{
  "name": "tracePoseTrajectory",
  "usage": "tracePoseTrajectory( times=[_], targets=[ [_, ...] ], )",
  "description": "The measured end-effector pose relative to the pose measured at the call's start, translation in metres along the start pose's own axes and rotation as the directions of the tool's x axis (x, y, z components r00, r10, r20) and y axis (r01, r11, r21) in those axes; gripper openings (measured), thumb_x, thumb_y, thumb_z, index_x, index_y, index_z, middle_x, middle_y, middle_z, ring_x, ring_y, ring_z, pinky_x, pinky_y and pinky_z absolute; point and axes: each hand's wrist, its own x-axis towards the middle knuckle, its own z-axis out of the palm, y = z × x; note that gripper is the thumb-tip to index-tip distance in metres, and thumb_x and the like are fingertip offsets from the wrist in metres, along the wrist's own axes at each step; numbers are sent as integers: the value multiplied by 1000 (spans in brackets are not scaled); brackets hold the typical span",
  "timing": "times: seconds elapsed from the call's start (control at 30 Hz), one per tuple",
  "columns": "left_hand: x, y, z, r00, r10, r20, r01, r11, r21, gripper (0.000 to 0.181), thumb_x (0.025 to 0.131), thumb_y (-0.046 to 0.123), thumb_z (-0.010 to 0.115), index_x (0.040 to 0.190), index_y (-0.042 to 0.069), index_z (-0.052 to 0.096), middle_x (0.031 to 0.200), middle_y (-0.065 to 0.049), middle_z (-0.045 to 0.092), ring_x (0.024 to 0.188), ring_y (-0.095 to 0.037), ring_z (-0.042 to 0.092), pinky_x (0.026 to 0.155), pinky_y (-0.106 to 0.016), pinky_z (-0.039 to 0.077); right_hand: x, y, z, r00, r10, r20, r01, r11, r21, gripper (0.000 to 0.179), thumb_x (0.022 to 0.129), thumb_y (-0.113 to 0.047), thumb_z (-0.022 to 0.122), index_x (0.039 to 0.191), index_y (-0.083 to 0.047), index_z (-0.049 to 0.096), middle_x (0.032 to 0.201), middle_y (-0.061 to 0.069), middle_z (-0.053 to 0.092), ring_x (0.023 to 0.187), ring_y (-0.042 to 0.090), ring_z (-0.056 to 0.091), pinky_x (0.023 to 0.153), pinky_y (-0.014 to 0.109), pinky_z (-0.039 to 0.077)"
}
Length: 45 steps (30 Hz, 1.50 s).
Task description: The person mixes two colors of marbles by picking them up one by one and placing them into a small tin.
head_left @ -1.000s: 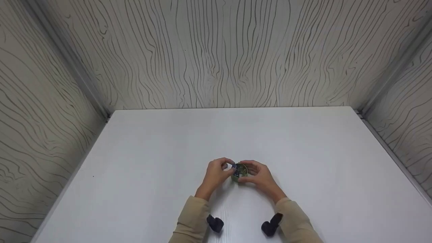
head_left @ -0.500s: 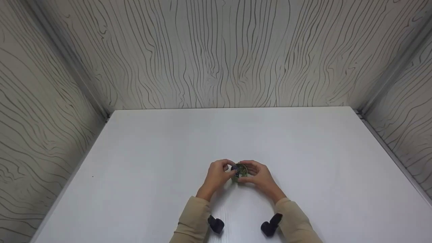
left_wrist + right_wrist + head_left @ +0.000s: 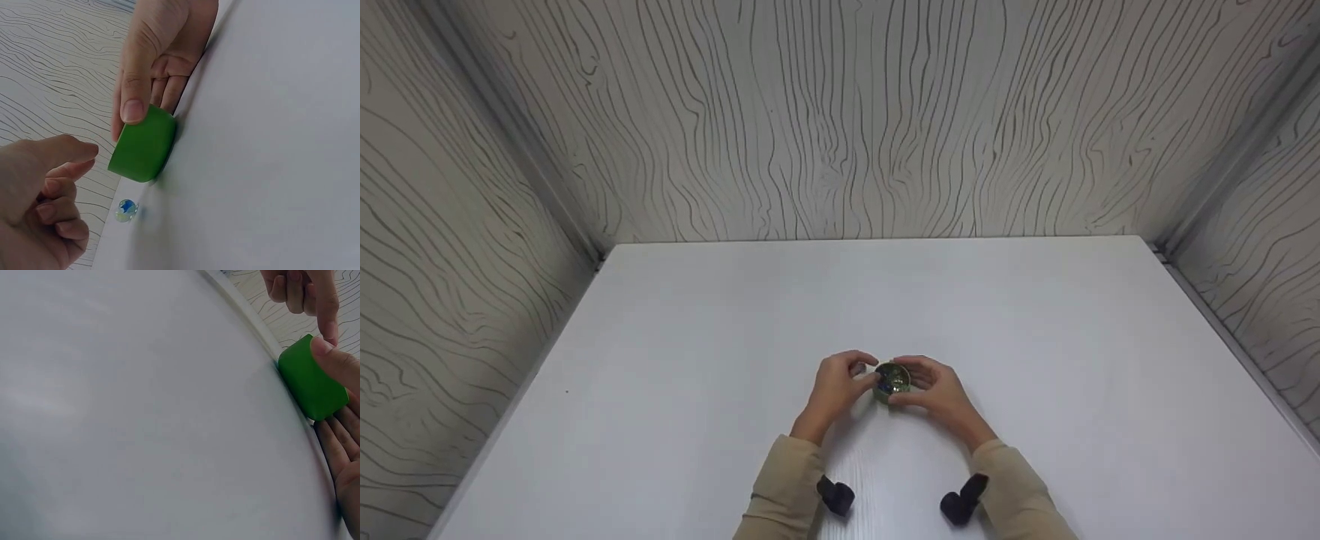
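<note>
A small round green cup (image 3: 882, 398) stands on the white table with its mouth up; shiny bits, some of them blue, show inside it in the head view. My right hand (image 3: 937, 388) grips it from the right, thumb on the near side and fingers round the far side. At the cup's left rim is my left hand (image 3: 838, 384), with thumb and index finger spread apart and nothing pinched between them; its other fingers are bent inward. A clear glass marble (image 3: 126, 210) with a blue and green core lies on the table near the left hand's fingers.
The white table (image 3: 697, 322) reaches to a back wall (image 3: 840, 127) patterned with wood-grain lines, and similar panels rise at both sides. Dark wrist cameras (image 3: 837, 496) hang from the beige sleeves (image 3: 787, 480).
The left hand's thumb and index finger, earlier pinching something blue over the cup's rim, have parted and drawn slightly left. The right hand and the cup have stayed put.
</note>
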Motion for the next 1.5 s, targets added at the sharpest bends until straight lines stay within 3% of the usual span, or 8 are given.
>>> tracePoseTrajectory(
  times=[0.17, 0.27, 0.37, 0.53, 0.97, 1.1, 1.27, 1.5],
  targets=[
    [0, -1, -1, 1000, -2, -8, 2, 1000, 10, 15, 83, 7, 71, 97, 3, 72, 87, -11, 67, 79, -14, 51, 75, -27, 44, 0, 1, 0, 1000, -1, -1, 1, 1000, -5, 64, 73, -18, 83, 128, -1, 56, 133, 21, 59, 128, 35, 55, 105, 36, 46],
    [0, -3, -1, 1000, -3, -10, 3, 1000, 11, 15, 82, 6, 72, 97, 2, 72, 79, -9, 61, 74, -12, 47, 70, -23, 40, 0, 1, 0, 1000, -7, 0, 7, 1000, -3, 65, 73, -18, 83, 129, 0, 56, 133, 22, 59, 128, 36, 55, 105, 35, 46],
    [0, -4, -2, 1000, -1, -9, 1, 1000, -2, 16, 82, 6, 71, 97, 1, 72, 69, -2, 47, 67, -9, 39, 64, -20, 33, 1, 1, 0, 1000, -9, 7, 9, 1000, 5, 65, 73, -18, 83, 129, 1, 56, 133, 22, 58, 128, 36, 54, 105, 34, 46],
    [0, -6, -4, 1000, 3, -21, -4, 1000, -21, 16, 82, 6, 71, 97, 1, 72, 66, 5, 37, 62, -7, 35, 59, -17, 28, 1, 0, 0, 1000, -1, 15, 1, 1000, 19, 65, 73, -18, 83, 129, 1, 55, 133, 22, 58, 129, 36, 53, 106, 33, 45],
    [0, -13, -4, 996, -20, -89, 18, 999, -26, 14, 80, 4, 70, 93, 0, 72, 61, 7, 33, 58, -7, 31, 55, -17, 25, 1, -1, 0, 1000, 14, 5, -14, 1000, 7, 65, 72, -18, 83, 129, 0, 56, 134, 21, 58, 129, 34, 54, 105, 32, 45],
    [0, -15, -3, 994, -23, -108, 20, 1000, -24, 14, 80, 3, 70, 93, -1, 72, 62, 4, 39, 58, -6, 32, 55, -17, 26, 0, -1, 0, 1000, 12, 8, -12, 1000, 12, 66, 72, -18, 83, 129, 1, 56, 133, 22, 58, 128, 35, 54, 105, 32, 45],
    [0, -17, -1, 989, -48, -137, 44, 999, -28, 14, 79, 4, 72, 93, 0, 73, 75, -7, 63, 60, -6, 33, 55, -17, 27, 0, -1, 0, 1000, 3, 8, -3, 1000, 13, 65, 72, -18, 83, 128, 1, 56, 133, 22, 59, 128, 35, 55, 105, 33, 45],
    [0, -17, 3, 972, -157, -173, 158, 987, -6, 16, 79, 7, 72, 93, -1, 71, 68, 0, 50, 62, -10, 40, 56, -19, 32, -1, -3, 0, 1000, -10, 8, 10, 1000, 8, 64, 73, -17, 83, 128, 0, 56, 133, 22, 58, 129, 36, 54, 106, 35, 45]
  ],
)
